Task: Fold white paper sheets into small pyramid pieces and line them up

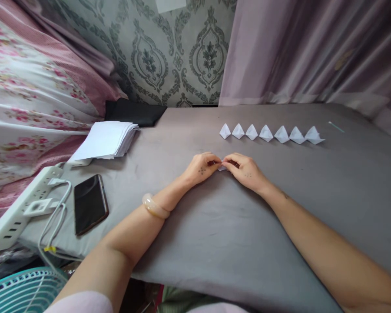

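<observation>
Between my fingertips is a small folded white paper (222,168), low over the grey cloth. My left hand (203,168) pinches it from the left and my right hand (244,168) from the right, the thumbs and fingers of both almost meeting. Most of the paper is hidden behind the fingers, so its shape is unclear. Beyond my hands, several folded white paper boats (266,133) stand in a row, spaced closely from the middle toward the right.
A stack of white paper (104,139) lies at the left, before a black folder-like item (135,111). Nearer are a phone (90,204) and a white power strip (26,204) with cables. A teal fan (26,291) stands below the table edge. A thin stick (336,126) lies far right.
</observation>
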The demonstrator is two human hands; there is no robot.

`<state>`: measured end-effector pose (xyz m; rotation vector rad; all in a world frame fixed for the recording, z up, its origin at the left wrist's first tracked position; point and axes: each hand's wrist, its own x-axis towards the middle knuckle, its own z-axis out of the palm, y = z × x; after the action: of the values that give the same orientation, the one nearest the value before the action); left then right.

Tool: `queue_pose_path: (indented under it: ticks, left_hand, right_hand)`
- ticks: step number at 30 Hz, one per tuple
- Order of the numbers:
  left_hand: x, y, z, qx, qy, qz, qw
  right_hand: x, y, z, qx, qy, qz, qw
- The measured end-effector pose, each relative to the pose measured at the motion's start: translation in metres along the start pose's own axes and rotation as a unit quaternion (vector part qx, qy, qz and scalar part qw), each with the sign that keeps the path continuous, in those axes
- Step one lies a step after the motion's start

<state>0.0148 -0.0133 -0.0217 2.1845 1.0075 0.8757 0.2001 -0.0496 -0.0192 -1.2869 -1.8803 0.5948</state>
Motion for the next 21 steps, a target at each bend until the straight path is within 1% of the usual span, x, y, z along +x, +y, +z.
queue_pose_path:
  ticks: [4,6,8,10,13,16,19,21]
  left_hand:
    - [0.001,-0.002,-0.001,-0.056,0.004,-0.027,0.998]
    - [0.001,-0.001,-0.003,-0.077,0.011,-0.06,0.995]
    - [0.001,0.002,-0.006,-0.075,0.017,-0.101,0.992]
    - [0.001,0.005,-0.009,-0.056,0.017,-0.128,0.99]
    - [0.001,0.007,-0.011,-0.054,0.017,-0.126,0.99]
    - [0.002,0.006,-0.011,-0.092,0.024,-0.117,0.989]
    - [0.004,0.003,-0.01,-0.117,0.018,-0.139,0.983]
    - [0.005,0.002,-0.009,-0.108,0.008,-0.141,0.984]
  right_hand:
    - [0.001,0.001,-0.001,0.023,-0.02,0.046,0.998]
    - [0.001,0.001,-0.004,0.021,-0.027,0.073,0.997]
    - [0.001,0.0,-0.006,0.01,-0.029,0.096,0.995]
    - [0.001,0.0,-0.009,0.001,-0.024,0.112,0.993]
    - [0.001,0.0,-0.012,0.006,-0.005,0.124,0.992]
    - [0.002,0.002,-0.014,0.01,0.008,0.13,0.991]
    - [0.002,0.004,-0.017,0.011,0.003,0.138,0.99]
    - [0.002,0.003,-0.018,0.011,-0.016,0.145,0.989]
